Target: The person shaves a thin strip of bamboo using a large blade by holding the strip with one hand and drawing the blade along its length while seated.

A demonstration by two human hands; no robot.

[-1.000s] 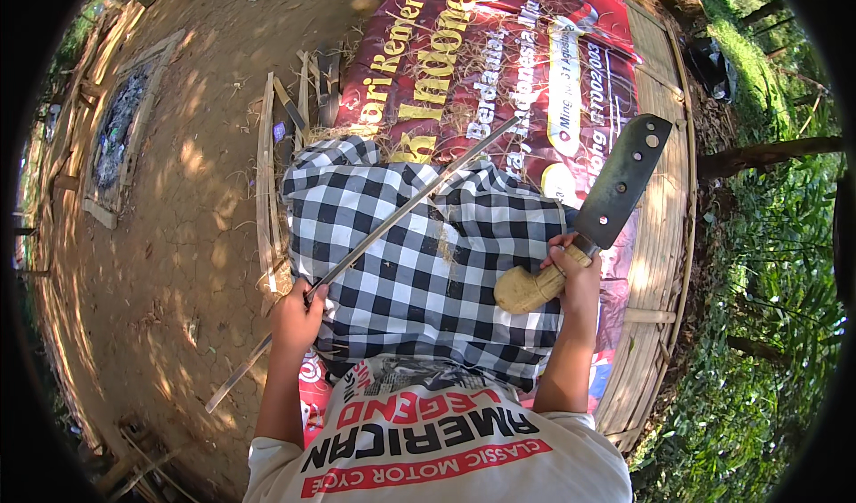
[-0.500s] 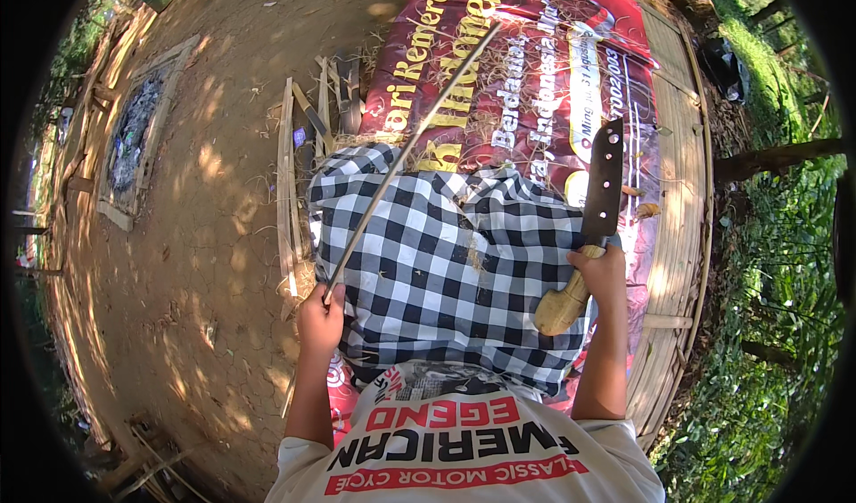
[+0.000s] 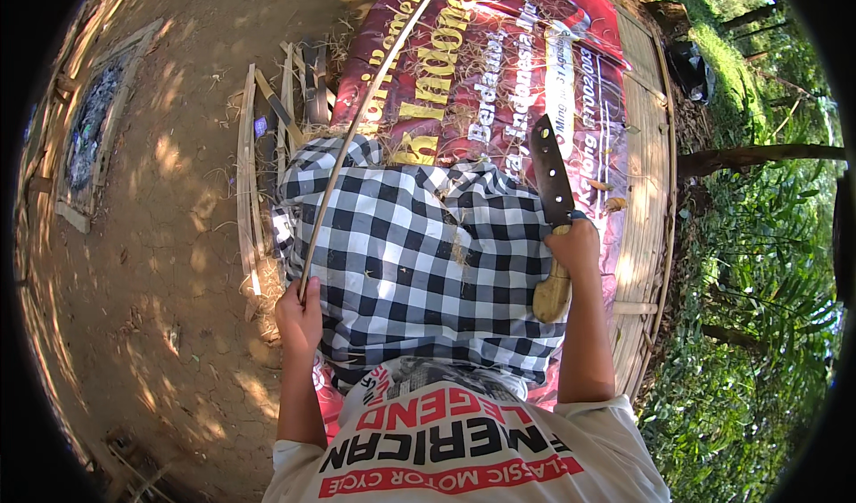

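Observation:
My left hand (image 3: pixel 300 314) is closed around the lower end of a long thin bamboo strip (image 3: pixel 366 103). The strip slants up and away, past the top edge of the view. In my right hand (image 3: pixel 578 244) is a large knife (image 3: pixel 558 182) with a dark, holed blade and a thick, curved wooden handle. My fingers wrap the handle near the blade, and the blade points away from me, apart from the strip. A black-and-white checked cloth (image 3: pixel 401 262) covers my legs beneath both hands.
A red printed banner (image 3: pixel 428 84), littered with thin shavings, covers the slatted bamboo platform (image 3: pixel 640 209). Split bamboo pieces (image 3: pixel 248 173) lie to the left. A framed ash pit (image 3: pixel 98 115) is set in the dirt ground (image 3: pixel 187 191). A dark bag (image 3: pixel 691 70) and plants are at right.
The knife has tilted left, its tip now leaning toward the strip's side. The strip reaches farther up, out of view. The whole scene has shifted slightly left.

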